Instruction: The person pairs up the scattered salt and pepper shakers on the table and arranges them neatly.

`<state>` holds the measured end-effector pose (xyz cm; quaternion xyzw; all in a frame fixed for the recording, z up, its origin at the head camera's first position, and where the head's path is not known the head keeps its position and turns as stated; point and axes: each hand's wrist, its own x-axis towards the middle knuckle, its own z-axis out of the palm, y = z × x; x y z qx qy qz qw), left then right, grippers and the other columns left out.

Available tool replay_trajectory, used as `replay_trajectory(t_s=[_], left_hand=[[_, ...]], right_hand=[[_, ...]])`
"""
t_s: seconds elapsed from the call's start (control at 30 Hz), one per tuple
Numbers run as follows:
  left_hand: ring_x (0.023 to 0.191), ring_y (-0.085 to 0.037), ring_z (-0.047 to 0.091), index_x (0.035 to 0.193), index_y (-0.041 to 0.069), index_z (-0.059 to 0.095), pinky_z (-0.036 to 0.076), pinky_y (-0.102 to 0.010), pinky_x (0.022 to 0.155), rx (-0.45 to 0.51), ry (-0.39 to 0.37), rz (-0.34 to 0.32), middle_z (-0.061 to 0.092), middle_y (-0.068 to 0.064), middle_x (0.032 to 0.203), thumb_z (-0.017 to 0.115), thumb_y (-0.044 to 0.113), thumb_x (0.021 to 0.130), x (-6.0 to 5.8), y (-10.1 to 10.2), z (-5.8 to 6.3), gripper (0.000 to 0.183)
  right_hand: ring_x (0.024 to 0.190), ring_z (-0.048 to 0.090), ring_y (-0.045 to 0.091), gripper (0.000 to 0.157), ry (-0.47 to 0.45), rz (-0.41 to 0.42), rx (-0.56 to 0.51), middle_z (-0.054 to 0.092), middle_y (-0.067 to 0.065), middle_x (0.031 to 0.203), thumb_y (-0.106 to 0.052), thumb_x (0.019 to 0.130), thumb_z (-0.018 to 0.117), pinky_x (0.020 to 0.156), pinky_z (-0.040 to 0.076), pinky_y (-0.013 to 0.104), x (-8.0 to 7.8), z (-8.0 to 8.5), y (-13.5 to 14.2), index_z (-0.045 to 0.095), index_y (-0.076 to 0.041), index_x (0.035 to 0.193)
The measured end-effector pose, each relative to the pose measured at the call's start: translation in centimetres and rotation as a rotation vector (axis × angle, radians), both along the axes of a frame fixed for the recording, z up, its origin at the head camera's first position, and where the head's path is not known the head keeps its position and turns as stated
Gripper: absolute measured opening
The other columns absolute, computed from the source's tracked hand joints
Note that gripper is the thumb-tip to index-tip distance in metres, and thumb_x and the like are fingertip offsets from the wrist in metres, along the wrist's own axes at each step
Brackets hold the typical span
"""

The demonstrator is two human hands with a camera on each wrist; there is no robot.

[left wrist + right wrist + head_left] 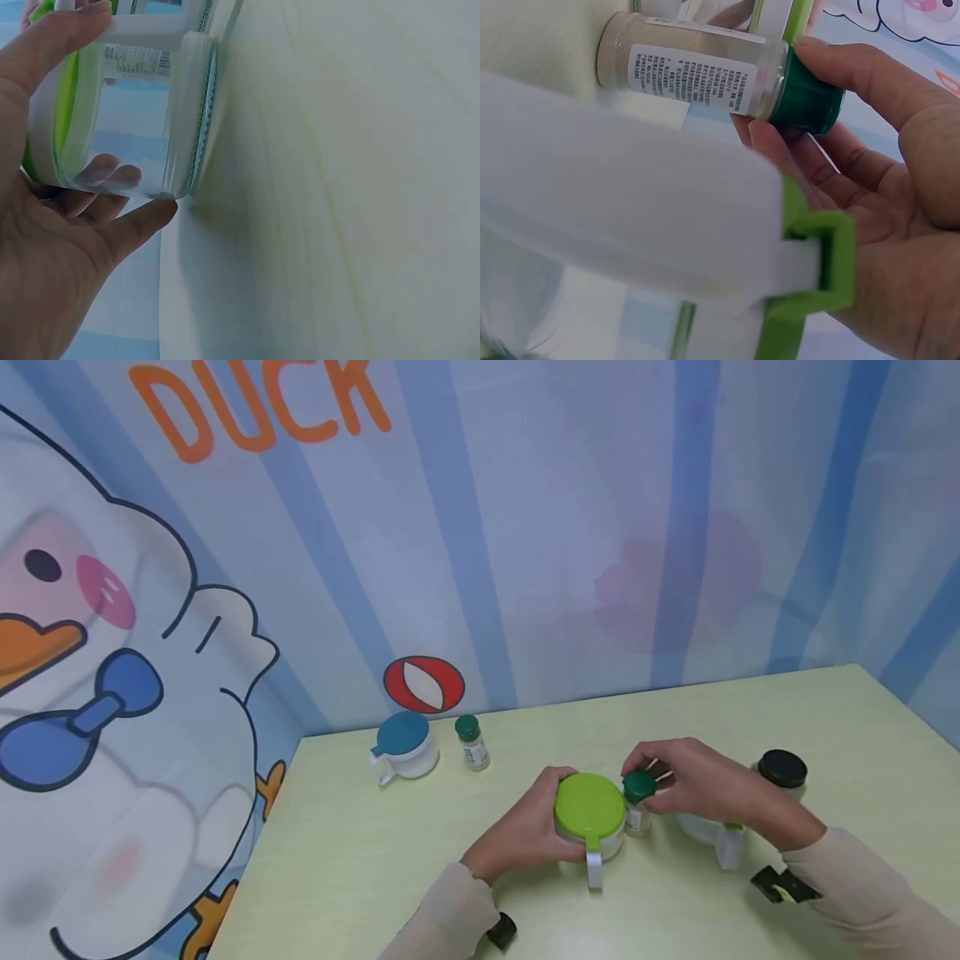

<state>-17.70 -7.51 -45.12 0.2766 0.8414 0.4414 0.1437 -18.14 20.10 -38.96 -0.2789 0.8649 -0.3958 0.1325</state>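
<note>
My left hand (528, 831) grips a clear seasoning jar (590, 807) with a lime-green lid and a white handle that points toward me. In the left wrist view the thumb lies near the handle and the fingers wrap the jar's glass side (135, 135); its base is close to the tabletop. Right beside this jar stands a small spice bottle (637, 821). My right hand (701, 781) pinches its dark green cap (807, 94) between thumb and fingers. Pale powder and a printed label (694, 79) show on the bottle in the right wrist view.
Under my right forearm sits another green-trimmed jar (701, 829), partly hidden, its white handle (630, 202) large in the right wrist view. Behind that forearm is a black-lidded jar (782, 770). A blue-lidded jar (405, 747) and another green-capped bottle (472, 745) stand at the back left.
</note>
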Motion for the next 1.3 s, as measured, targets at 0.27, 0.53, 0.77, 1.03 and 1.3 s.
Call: replay_trajectory(t_s=[0.27, 0.53, 0.77, 1.03, 1.3], left_hand=[[0.123, -0.006, 0.049, 0.151, 0.021, 0.029, 0.041, -0.033, 0.112, 0.001, -0.016, -0.011, 0.044, 0.007, 0.14, 0.088, 0.022, 0.076, 0.01, 0.0, 0.04, 0.095], [0.124, -0.006, 0.047, 0.152, 0.023, 0.026, 0.04, -0.034, 0.114, -0.004, -0.023, -0.018, 0.042, 0.008, 0.142, 0.086, 0.023, 0.078, 0.11, -0.03, -0.02, 0.095], [0.124, -0.005, 0.048, 0.15, 0.024, 0.026, 0.04, -0.033, 0.113, -0.003, -0.01, -0.021, 0.042, 0.008, 0.141, 0.086, 0.024, 0.078, 0.03, 0.08, -0.17, 0.094], [0.124, -0.006, 0.047, 0.15, 0.022, 0.027, 0.039, -0.034, 0.114, -0.011, -0.014, -0.024, 0.042, 0.006, 0.141, 0.085, 0.022, 0.078, -0.05, 0.21, -0.13, 0.093], [0.124, -0.006, 0.047, 0.152, 0.023, 0.026, 0.039, -0.034, 0.114, -0.006, -0.03, -0.024, 0.042, 0.007, 0.142, 0.086, 0.023, 0.078, -0.11, 0.3, 0.07, 0.095]], right_hand=[[0.106, 0.069, 0.026, 0.032, -0.015, 0.003, -0.013, 0.067, 0.002, 0.11, -0.012, 0.088, 0.078, 0.082, 0.059, 0.026, -0.18, -0.24, 0.26, 0.064, -0.01, 0.116], [0.106, 0.068, 0.026, 0.031, -0.011, 0.02, -0.016, 0.067, 0.002, 0.108, -0.01, 0.088, 0.078, 0.086, 0.06, 0.031, -0.1, -0.03, 0.08, 0.064, -0.01, 0.115], [0.106, 0.068, 0.027, 0.032, -0.007, 0.031, -0.025, 0.067, 0.004, 0.11, -0.011, 0.089, 0.077, 0.085, 0.06, 0.031, 0.0, 0.22, 0.0, 0.063, -0.005, 0.117], [0.107, 0.068, 0.028, 0.03, -0.026, 0.02, -0.017, 0.067, 0.004, 0.108, -0.01, 0.089, 0.077, 0.083, 0.059, 0.028, -0.17, 0.11, 0.06, 0.063, -0.006, 0.116], [0.108, 0.067, 0.029, 0.03, -0.03, 0.022, 0.007, 0.067, 0.002, 0.107, -0.012, 0.088, 0.077, 0.083, 0.059, 0.026, -0.37, 0.33, 0.25, 0.063, -0.006, 0.114]])
